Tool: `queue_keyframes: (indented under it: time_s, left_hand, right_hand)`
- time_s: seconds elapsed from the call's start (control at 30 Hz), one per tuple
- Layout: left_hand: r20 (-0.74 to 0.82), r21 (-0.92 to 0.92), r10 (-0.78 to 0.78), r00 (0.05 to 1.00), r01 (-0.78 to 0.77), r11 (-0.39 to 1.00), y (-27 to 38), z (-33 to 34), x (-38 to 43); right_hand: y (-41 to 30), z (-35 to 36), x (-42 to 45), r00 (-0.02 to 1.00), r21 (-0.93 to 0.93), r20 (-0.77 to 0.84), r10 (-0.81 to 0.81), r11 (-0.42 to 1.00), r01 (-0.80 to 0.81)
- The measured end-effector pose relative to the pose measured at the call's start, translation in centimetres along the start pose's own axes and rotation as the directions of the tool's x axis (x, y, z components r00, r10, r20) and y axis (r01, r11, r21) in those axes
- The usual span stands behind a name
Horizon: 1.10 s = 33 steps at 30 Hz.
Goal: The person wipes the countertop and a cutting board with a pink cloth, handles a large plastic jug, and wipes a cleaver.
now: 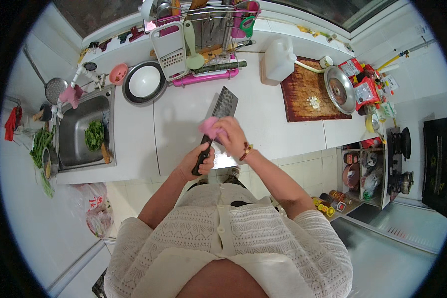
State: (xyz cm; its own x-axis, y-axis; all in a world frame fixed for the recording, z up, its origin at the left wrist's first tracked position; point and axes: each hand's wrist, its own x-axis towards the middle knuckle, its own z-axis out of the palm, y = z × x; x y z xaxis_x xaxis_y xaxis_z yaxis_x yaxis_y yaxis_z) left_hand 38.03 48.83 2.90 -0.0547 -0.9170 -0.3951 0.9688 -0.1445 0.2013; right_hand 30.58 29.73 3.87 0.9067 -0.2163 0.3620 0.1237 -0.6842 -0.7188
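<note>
My left hand grips the black handle of a kitchen cleaver, near the front edge of the white countertop. The broad dark blade points away from me and slightly to the right. In my right hand is a pink cloth, bunched against the blade close to the handle. Cloth and fingers hide the lower part of the blade. A beaded bracelet circles my right wrist.
On the left, a steel sink holds a basket of leafy greens. Behind the cleaver stands a utensil rack with a grater. To the right are a plastic jug, a wooden cutting board with chopped white pieces, and a steel lid.
</note>
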Motion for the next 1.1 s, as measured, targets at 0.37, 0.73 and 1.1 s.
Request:
queue_keyframes:
  time_s: [0.37,0.73,1.1]
  left_hand:
    - [-0.324,0.922,0.442,0.836,0.174,0.347,1.9,-1.0,-3.4]
    - [-0.243,0.820,0.708,0.663,0.530,-0.215,4.4,-2.9,3.5]
    - [-0.120,0.784,0.786,0.606,0.543,-0.299,3.9,-6.0,5.7]
  right_hand:
    - [11.3,-4.7,-3.3,0.768,0.038,-0.326,0.551,0.820,-0.571]
    - [11.9,-2.7,-5.6,0.832,-0.056,-0.265,0.487,0.854,-0.517]
    - [12.5,-5.0,-5.7,0.858,-0.136,-0.268,0.438,0.865,-0.484]
